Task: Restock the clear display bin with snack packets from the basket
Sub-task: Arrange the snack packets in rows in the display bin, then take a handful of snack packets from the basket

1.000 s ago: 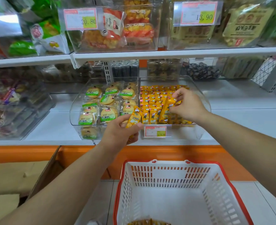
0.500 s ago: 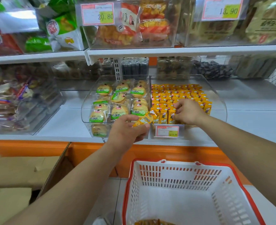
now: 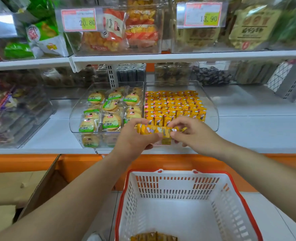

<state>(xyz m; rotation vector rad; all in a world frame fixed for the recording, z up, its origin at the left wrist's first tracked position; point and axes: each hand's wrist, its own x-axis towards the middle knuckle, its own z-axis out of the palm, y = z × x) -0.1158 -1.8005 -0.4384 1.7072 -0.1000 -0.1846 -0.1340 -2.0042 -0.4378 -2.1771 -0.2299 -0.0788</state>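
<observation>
Found held level just in front of the clear display bin, above its front edge: a short stack of yellow snack packets. Gripped from the left by the left hand, fingers curled round the stack. Pinched at the right end between thumb and forefinger of the right hand, other fingers loosely bent. Noted inside the bin: neat rows of matching packets. Noted below the hands: red-rimmed white basket, with a few packets lying at its near end. Adjoining on the left: bin of round biscuits.
</observation>
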